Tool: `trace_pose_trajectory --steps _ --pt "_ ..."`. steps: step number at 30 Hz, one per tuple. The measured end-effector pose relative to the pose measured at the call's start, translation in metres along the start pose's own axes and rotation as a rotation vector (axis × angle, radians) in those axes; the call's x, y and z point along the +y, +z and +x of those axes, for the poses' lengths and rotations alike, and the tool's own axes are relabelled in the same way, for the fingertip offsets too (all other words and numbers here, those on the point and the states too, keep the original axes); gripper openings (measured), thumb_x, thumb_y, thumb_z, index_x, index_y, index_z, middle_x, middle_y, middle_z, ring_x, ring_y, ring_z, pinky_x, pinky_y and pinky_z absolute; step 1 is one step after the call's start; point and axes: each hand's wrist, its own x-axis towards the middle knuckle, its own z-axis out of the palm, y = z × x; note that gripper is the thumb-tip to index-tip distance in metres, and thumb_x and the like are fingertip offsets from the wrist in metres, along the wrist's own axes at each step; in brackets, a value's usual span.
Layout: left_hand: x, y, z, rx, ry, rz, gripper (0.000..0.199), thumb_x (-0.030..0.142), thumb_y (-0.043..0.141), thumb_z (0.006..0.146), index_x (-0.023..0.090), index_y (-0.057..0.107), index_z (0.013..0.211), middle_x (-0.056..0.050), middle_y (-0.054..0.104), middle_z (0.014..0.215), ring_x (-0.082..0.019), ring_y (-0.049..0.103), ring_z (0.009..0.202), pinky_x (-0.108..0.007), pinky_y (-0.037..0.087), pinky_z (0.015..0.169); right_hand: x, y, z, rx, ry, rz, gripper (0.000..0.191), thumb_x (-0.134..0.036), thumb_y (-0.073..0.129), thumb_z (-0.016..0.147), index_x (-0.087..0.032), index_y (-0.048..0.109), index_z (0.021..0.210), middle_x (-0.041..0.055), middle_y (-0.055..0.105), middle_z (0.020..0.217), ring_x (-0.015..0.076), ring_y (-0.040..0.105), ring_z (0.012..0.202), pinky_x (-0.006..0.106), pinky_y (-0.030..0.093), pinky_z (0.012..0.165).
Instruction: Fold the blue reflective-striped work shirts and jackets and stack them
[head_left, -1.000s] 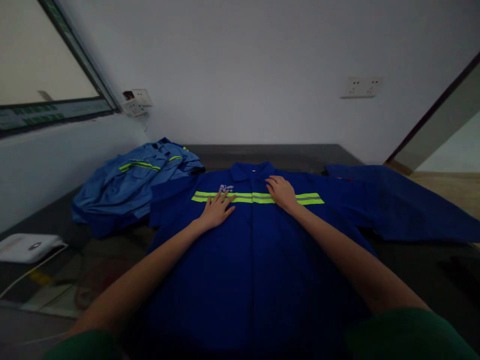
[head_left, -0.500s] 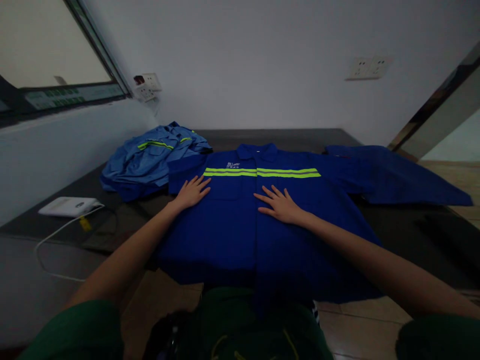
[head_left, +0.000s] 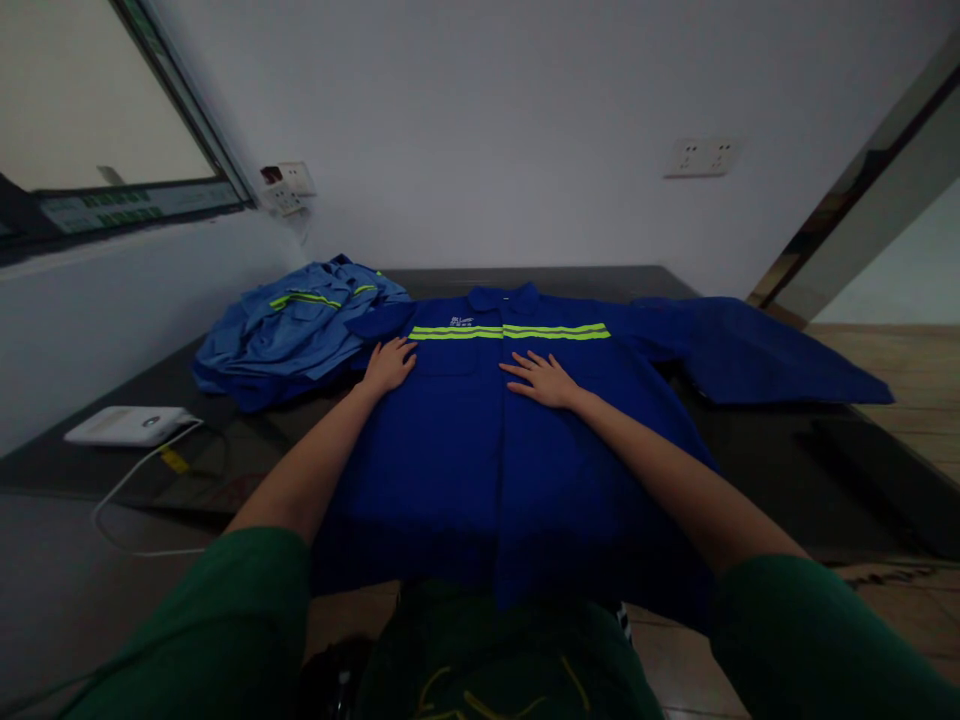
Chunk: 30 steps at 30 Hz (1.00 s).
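A dark blue work shirt lies spread on the dark table, collar at the far side, with a yellow-green stripe across its chest and a pale logo above it. Its lower part reaches over the near table edge. My left hand rests on the shirt's left side, just below the stripe's end. Flat on the chest to the right of the front placket is my right hand, fingers spread. Neither hand grips anything.
Crumpled lighter blue work clothes lie at the back left. Nearer stands a white power bank with a white cable. Another dark blue garment lies to the right on the table. Behind is a wall with sockets.
Both hands have slid slightly away from me over the shirt, up toward the stripe. The left sleeve's end now looks more bunched, and the camera view has shifted a little.
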Motion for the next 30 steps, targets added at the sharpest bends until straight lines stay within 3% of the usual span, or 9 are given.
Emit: trace_pose_trajectory --steps 3,6,10,14,17,20,24,27,30 --pt "0.014 -0.011 -0.005 0.161 0.051 0.028 0.040 0.025 0.039 0.093 0.015 0.055 0.129 -0.013 0.055 0.134 -0.025 0.044 0.128 -0.049 0.020 0.114 -0.001 -0.004 0.001 0.034 -0.012 0.010 0.059 -0.059 0.030 0.095 -0.034 0.028 0.149 0.0047 0.022 0.158 0.0342 0.016 0.144 0.066 0.015 0.110" --pt "0.042 -0.028 -0.028 0.185 0.200 -0.008 0.039 0.020 0.041 0.091 0.017 0.055 0.128 -0.011 0.057 0.130 -0.023 0.047 0.125 -0.048 0.021 0.114 -0.013 -0.012 -0.016 0.104 -0.051 0.018 0.055 -0.047 0.039 0.096 -0.027 0.034 0.147 0.0085 0.026 0.156 0.0323 0.017 0.144 0.064 0.021 0.110" --pt "0.085 -0.054 -0.096 -0.025 0.428 -0.163 0.040 0.029 0.044 0.093 0.022 0.051 0.132 -0.009 0.054 0.134 -0.022 0.048 0.125 -0.046 0.030 0.111 -0.047 -0.025 -0.074 0.184 -0.155 0.074 0.045 -0.037 0.048 0.094 -0.021 0.050 0.137 0.0117 0.038 0.150 0.0278 0.028 0.141 0.052 0.029 0.112" --pt "0.105 -0.072 -0.175 -0.202 0.554 -0.213 0.048 0.040 0.046 0.095 0.031 0.041 0.141 -0.006 0.041 0.148 -0.022 0.038 0.135 -0.044 0.032 0.111 -0.074 -0.029 -0.153 0.101 -0.219 0.126 0.049 -0.036 0.055 0.091 -0.028 0.048 0.138 0.0076 0.041 0.149 0.0257 0.038 0.136 0.047 0.036 0.111" --pt "0.101 -0.072 -0.214 -0.202 0.453 -0.151 0.049 0.041 0.041 0.096 0.034 0.037 0.144 -0.004 0.034 0.153 -0.023 0.032 0.140 -0.047 0.029 0.113 -0.077 -0.016 -0.198 0.052 -0.142 0.093 0.059 -0.038 0.058 0.089 -0.034 0.038 0.144 0.0053 0.035 0.152 0.0282 0.036 0.138 0.052 0.037 0.109" --pt "0.089 -0.063 -0.233 -0.135 0.298 -0.095 0.048 0.041 0.037 0.097 0.033 0.037 0.144 -0.002 0.035 0.152 -0.022 0.033 0.139 -0.047 0.028 0.113 -0.074 0.005 -0.220 0.049 -0.065 0.033 0.058 -0.040 0.054 0.091 -0.039 0.033 0.146 0.0039 0.030 0.154 0.0303 0.030 0.140 0.060 0.031 0.109" --pt "0.060 -0.058 -0.248 -0.012 -0.005 -0.019 0.046 0.041 0.038 0.095 0.028 0.048 0.138 -0.005 0.045 0.146 -0.026 0.038 0.136 -0.052 0.027 0.112 -0.077 0.022 -0.226 0.092 -0.006 0.014 0.056 -0.040 0.049 0.094 -0.044 0.029 0.146 0.0015 0.028 0.155 0.0303 0.024 0.142 0.065 0.024 0.109" --pt "0.033 -0.065 -0.260 0.071 -0.311 0.051 0.047 0.041 0.043 0.090 0.019 0.058 0.127 -0.014 0.054 0.136 -0.033 0.048 0.125 -0.053 0.036 0.103 -0.081 0.025 -0.226 0.108 0.015 0.034 0.055 -0.042 0.049 0.093 -0.044 0.030 0.145 0.0010 0.027 0.155 0.0303 0.025 0.142 0.065 0.023 0.110" --pt "0.014 -0.072 -0.266 0.068 -0.504 0.013 0.040 0.044 0.047 0.084 0.020 0.066 0.110 -0.014 0.063 0.120 -0.035 0.055 0.112 -0.051 0.045 0.090 -0.081 0.026 -0.226 0.116 0.020 0.049 0.053 -0.044 0.049 0.093 -0.044 0.033 0.144 0.0001 0.029 0.155 0.0295 0.026 0.142 0.063 0.022 0.111"
